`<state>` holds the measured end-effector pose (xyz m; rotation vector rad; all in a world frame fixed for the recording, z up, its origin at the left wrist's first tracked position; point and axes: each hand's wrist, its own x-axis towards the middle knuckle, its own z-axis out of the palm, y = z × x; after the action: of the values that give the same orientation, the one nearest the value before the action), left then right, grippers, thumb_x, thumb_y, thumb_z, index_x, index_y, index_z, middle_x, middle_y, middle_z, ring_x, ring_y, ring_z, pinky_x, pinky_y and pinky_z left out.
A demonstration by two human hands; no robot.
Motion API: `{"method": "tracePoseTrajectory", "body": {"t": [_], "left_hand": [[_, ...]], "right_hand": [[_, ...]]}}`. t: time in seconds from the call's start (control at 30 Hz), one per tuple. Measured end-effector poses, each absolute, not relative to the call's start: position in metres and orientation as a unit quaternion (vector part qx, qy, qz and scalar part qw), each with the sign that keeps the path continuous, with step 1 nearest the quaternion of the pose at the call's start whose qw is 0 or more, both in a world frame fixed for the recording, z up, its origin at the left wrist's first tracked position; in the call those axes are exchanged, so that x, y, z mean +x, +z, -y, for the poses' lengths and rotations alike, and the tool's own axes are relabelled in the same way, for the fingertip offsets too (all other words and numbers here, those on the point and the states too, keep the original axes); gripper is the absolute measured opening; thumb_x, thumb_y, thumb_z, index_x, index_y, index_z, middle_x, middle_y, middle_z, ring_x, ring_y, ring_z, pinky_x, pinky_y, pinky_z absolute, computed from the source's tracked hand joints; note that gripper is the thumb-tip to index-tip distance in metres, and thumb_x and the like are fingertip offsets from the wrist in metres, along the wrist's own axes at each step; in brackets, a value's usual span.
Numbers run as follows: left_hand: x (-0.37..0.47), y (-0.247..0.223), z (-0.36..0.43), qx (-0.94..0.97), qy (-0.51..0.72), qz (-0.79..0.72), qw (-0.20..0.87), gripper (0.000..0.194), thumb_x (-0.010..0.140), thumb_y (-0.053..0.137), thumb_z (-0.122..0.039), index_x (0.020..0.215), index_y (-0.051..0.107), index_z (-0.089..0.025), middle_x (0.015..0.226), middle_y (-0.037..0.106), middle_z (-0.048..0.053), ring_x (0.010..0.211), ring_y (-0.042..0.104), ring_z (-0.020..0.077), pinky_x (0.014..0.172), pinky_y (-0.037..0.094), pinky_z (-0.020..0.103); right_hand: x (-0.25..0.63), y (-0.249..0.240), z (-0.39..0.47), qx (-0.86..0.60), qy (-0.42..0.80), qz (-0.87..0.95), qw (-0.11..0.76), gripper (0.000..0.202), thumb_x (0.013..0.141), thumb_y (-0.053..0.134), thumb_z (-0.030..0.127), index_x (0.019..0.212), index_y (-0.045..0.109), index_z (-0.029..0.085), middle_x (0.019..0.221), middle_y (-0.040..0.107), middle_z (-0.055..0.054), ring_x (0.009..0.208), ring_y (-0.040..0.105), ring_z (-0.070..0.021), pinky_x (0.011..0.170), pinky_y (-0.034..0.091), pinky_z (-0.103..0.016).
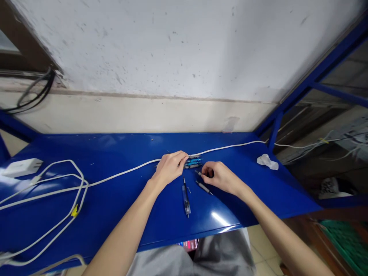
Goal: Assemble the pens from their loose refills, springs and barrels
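Note:
Several pens (193,162), some blue and some dark, lie side by side near the middle of the table. My left hand (170,165) is over their left ends, fingers bent and closed on them. To the right, my right hand (217,174) pinches a small grey pen piece (198,173) at its fingertips; the rest of that piece is hidden by the fingers. Just below it lies a grey pen part with a pointed tip (203,187). A clear pen barrel with a dark refill (186,199) points toward the table's front edge, and a tiny spring-like piece (189,190) is beside it.
A white cable (120,175) crosses the blue table (126,218) and passes behind the pens. Loops of it lie at left near a white charger (23,167). Crumpled white tissue (267,161) sits at right. A wall stands behind; a blue frame (310,80) rises at right.

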<state>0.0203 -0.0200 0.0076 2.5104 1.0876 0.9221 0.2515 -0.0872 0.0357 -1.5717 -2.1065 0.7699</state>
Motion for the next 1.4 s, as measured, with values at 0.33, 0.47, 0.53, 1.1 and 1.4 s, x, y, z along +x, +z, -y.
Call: {"method": "tracePoseTrajectory", "body": {"t": [0.33, 0.47, 0.53, 1.1, 1.4], "left_hand": [[0.014, 0.006, 0.015, 0.872, 0.290, -0.388, 0.077, 0.023, 0.103, 0.049, -0.023, 0.101, 0.071, -0.022, 0.097, 0.076, 0.002, 0.087, 0.073, 0.0174, 0.070, 0.048, 0.025], [0.016, 0.007, 0.016, 0.874, 0.282, -0.387, 0.080, 0.024, 0.104, 0.048, -0.024, 0.098, 0.071, -0.022, 0.089, 0.074, 0.002, 0.077, 0.071, 0.0162, 0.065, 0.045, 0.025], [0.018, 0.009, 0.018, 0.875, 0.276, -0.387, 0.087, 0.025, 0.104, 0.047, -0.024, 0.095, 0.070, -0.021, 0.085, 0.073, 0.002, 0.072, 0.069, 0.0151, 0.062, 0.044, 0.024], [0.015, 0.003, 0.019, 0.874, 0.303, -0.366, 0.097, 0.025, 0.105, 0.047, -0.024, 0.102, 0.071, -0.021, 0.090, 0.074, 0.004, 0.077, 0.071, 0.0154, 0.066, 0.051, 0.024], [0.013, 0.010, 0.022, 0.869, 0.289, -0.365, 0.166, 0.030, 0.099, 0.049, -0.014, 0.126, 0.062, -0.022, 0.112, 0.070, 0.007, 0.092, 0.072, 0.0184, 0.081, 0.058, 0.029]], "right_hand": [[0.242, 0.034, 0.023, -0.474, 0.339, 0.665, 0.467, 0.025, 0.095, 0.063, 0.040, 0.095, 0.075, 0.018, 0.091, 0.074, -0.005, 0.080, 0.065, -0.0176, 0.072, 0.047, -0.028], [0.234, 0.015, 0.036, -0.498, 0.299, 0.644, 0.498, 0.021, 0.100, 0.058, 0.035, 0.098, 0.072, 0.021, 0.094, 0.072, -0.004, 0.085, 0.065, -0.0186, 0.080, 0.047, -0.030], [0.232, 0.009, 0.040, -0.505, 0.296, 0.643, 0.494, 0.020, 0.100, 0.057, 0.033, 0.098, 0.072, 0.021, 0.094, 0.071, -0.004, 0.083, 0.065, -0.0189, 0.080, 0.047, -0.031], [0.228, 0.004, 0.040, -0.515, 0.291, 0.637, 0.495, 0.018, 0.098, 0.059, 0.029, 0.094, 0.076, 0.024, 0.090, 0.074, -0.005, 0.080, 0.064, -0.0208, 0.076, 0.048, -0.034], [0.223, 0.013, 0.047, -0.434, 0.248, 0.719, 0.483, 0.013, 0.098, 0.065, 0.027, 0.103, 0.077, 0.027, 0.097, 0.079, -0.005, 0.086, 0.066, -0.0230, 0.084, 0.051, -0.040]]}}
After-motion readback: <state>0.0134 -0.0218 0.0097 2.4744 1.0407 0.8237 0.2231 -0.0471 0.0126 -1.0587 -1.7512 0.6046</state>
